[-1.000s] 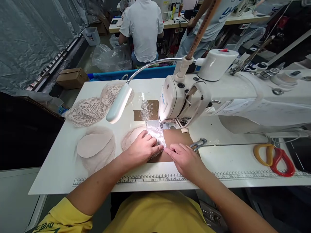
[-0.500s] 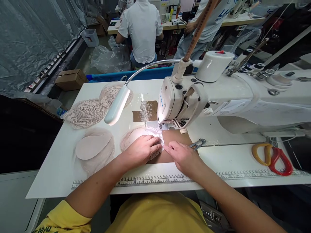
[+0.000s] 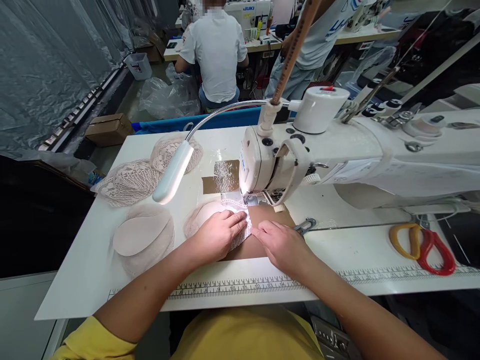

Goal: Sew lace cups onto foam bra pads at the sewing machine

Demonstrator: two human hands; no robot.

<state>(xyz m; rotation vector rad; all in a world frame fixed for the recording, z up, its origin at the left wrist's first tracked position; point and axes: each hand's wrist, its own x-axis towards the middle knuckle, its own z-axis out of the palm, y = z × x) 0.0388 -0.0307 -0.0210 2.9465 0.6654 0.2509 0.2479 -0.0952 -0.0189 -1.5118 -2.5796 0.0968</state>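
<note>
- Along the near table edge, a printed ruler (image 3: 232, 289) passes beneath both forearms.
- Just beyond it, the left hand (image 3: 215, 236) lies outstretched over a pale lace-trimmed cup (image 3: 202, 214), fingers pressing rather than closed around it.
- The right hand's (image 3: 285, 245) fingertips touch the trim's right edge (pinching or only guiding, I cannot tell), above a brown card (image 3: 268, 216).
- At the sewing machine (image 3: 258, 155), the trim's far end reaches the needle area, so this seam seems partway: the stretch between needle and fingertips looks left to do; finished stitches are too small to make out.
- Left of the hands, beige pieces (image 3: 144, 237) lie stacked; farther back are lace cups (image 3: 129, 181), perhaps done.
- Beyond the table, a co-worker in a white shirt (image 3: 219, 55) sits facing away.
</note>
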